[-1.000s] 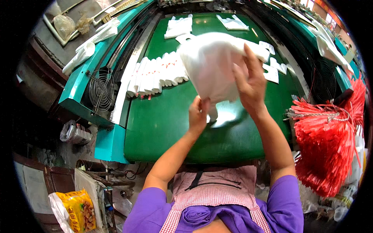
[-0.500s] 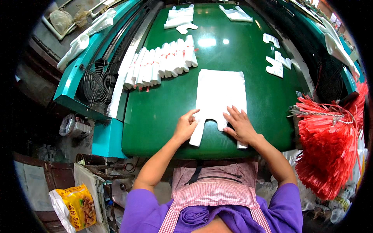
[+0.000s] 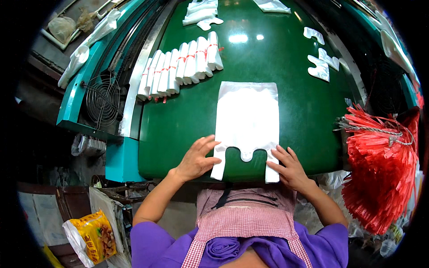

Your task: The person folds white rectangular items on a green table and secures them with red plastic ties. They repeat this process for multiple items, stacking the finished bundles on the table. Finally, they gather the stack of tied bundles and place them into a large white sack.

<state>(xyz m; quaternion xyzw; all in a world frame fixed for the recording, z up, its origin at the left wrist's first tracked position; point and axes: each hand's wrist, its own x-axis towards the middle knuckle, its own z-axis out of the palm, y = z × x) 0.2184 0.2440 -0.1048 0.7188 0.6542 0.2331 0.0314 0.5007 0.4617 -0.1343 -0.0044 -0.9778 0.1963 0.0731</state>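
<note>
Flat on the green tabletop (image 3: pixel 178 134) lies a stack of white plastic T-shirt bags (image 3: pixel 248 116), its two handle straps pointing toward me and a rounded tab between them. My left hand (image 3: pixel 196 156) is at the left strap, fingers stretched out and touching its outer edge. On the other side, my right hand (image 3: pixel 290 169) rests by the right strap with spread fingers, the tips on its edge. Neither hand grips anything. At the left of the table, several rolled white bag bundles (image 3: pixel 181 67) tied with red strips lie in a row.
A thick bunch of red plastic strips (image 3: pixel 380 174) hangs at the table's right edge. White bag cut-offs (image 3: pixel 319 67) lie at the far right, and more white bags (image 3: pixel 201 13) at the far left. Left of the table are a teal machine frame (image 3: pixel 123 158) and a fan guard (image 3: pixel 103 100).
The bag stack has shifted slightly toward me and left, and its straps now lie straight. My left hand has moved left and down; my right hand has slid to the right strap's outer side.
</note>
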